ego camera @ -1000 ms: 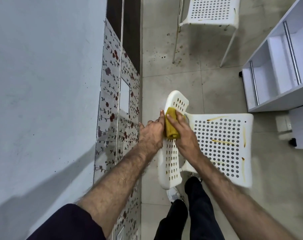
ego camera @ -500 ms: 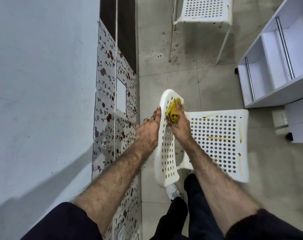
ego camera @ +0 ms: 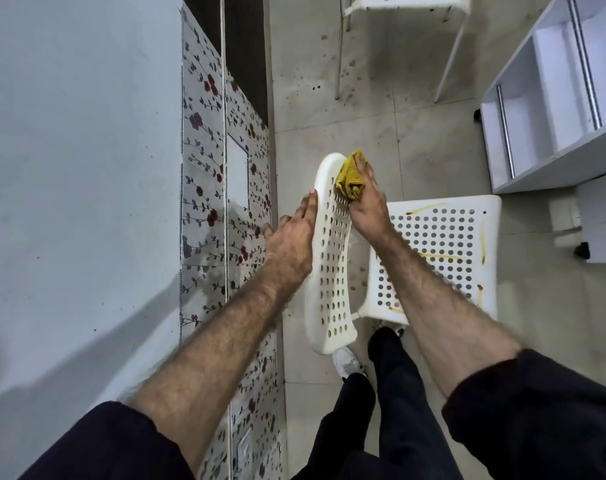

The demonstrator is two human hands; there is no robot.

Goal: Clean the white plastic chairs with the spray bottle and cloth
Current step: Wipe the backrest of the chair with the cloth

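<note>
A white perforated plastic chair (ego camera: 443,244) stands below me, its seat streaked with yellow-brown marks. Its curved backrest (ego camera: 331,258) rises toward me at centre. My right hand (ego camera: 367,206) holds a bunched yellow cloth (ego camera: 350,176) and presses it against the far end of the backrest's front face. My left hand (ego camera: 291,244) lies flat with straight fingers against the back side of the backrest. A second white chair (ego camera: 405,1) stands at the top of the view, mostly cut off. No spray bottle is in sight.
A grey wall (ego camera: 79,168) with a band of floral tiles (ego camera: 204,188) runs along the left. A white shelf unit (ego camera: 554,98) on casters stands at the right. The tiled floor (ego camera: 363,109) between the chairs is speckled with dirt. My legs and a white shoe (ego camera: 346,363) are below the chair.
My right hand has slid the yellow cloth along the backrest toward its far end. My left hand stays against the backrest's rear. The view has shifted, cutting off more of the far chair.
</note>
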